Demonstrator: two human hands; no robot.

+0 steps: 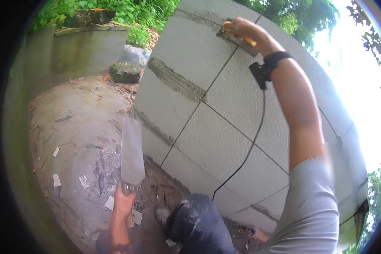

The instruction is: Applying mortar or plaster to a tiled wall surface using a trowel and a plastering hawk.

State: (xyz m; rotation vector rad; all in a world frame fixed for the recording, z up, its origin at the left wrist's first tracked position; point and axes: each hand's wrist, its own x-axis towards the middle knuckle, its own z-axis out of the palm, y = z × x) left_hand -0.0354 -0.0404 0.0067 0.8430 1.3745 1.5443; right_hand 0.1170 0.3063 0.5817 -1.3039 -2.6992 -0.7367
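The right hand [243, 28], fingers closed round the float [246, 49] high on the wall [186, 139], might gouge it if the cable [263, 108] (hanging slack) snagged; the left hand [123, 204], fingers closed, grips a trowel [132, 154].

We are working outdoors on what looks like a building site, with greenery [154, 12] growing at the far left, bright sky [347, 63] showing on the right, pale flat scraps [56, 180] littering the dirty ground [72, 137] on the left, and a long-bladed trowel [132, 156] showing beside a grey wall [218, 144] that dark joint lines are dividing.
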